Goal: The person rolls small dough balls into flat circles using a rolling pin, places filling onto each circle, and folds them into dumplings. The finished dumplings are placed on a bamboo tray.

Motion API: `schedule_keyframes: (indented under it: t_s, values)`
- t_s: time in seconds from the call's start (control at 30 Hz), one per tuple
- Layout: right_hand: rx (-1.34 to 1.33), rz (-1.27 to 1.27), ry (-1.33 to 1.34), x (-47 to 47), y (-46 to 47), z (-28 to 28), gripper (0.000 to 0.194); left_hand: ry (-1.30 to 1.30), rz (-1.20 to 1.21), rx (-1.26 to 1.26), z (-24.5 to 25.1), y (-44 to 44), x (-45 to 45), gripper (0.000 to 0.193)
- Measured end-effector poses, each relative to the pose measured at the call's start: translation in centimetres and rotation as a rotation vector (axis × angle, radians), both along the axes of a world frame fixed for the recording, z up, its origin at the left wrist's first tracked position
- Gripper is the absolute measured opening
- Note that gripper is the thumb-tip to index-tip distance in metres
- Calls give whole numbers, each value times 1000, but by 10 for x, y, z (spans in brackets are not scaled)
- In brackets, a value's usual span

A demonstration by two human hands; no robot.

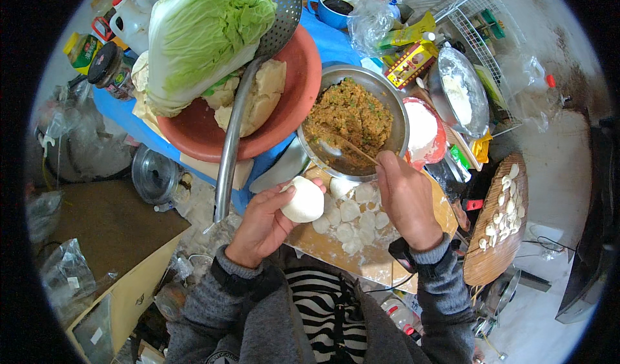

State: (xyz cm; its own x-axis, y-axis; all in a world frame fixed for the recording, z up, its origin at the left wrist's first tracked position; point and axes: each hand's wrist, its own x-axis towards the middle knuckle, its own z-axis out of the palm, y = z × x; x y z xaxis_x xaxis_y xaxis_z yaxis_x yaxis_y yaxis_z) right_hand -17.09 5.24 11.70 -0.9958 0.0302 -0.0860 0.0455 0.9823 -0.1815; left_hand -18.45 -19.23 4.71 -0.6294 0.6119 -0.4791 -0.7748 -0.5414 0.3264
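A round dough wrapper (304,200) lies across the fingers of my left hand (264,219), with the thumb at its edge. My right hand (407,197) grips a thin wooden stick (357,150), whose far end reaches into the filling. That orange-brown minced filling with green bits (361,112) sits in a steel bowl (406,122) beyond my hands. Several floured dough wrappers (349,210) are spread over the wooden board (329,255) between my hands. To the right, a round slatted tray (479,262) carries several folded dumplings (508,214).
A red-brown basin (310,64) at the upper left holds a napa cabbage (203,39), dough-like pieces and a steel skimmer (232,136). A red bowl of flour (420,127), a metal bowl (477,88) and a blue mug (333,8) stand beyond and right of the filling bowl.
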Motion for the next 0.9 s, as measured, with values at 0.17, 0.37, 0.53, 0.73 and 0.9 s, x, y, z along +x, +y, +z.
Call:
schedule_keyframes:
  t_s: [0.17,0.37,0.53,0.73,0.9]
  values:
    - [-12,67,266,-5,-9,-6,17,-1,-50,85,-7,2,-5,35]
    - [-32,56,317,-28,-28,-19,25,-59,31,38,-5,-1,-6,24]
    - [7,83,299,-35,-38,-29,24,-44,-11,7,-5,-8,-12,34]
    - [20,84,279,-30,-41,-37,24,-40,-38,43,-6,-14,-17,48]
    - [33,65,358,-30,-41,-35,25,-30,-7,34,-7,-13,-16,49]
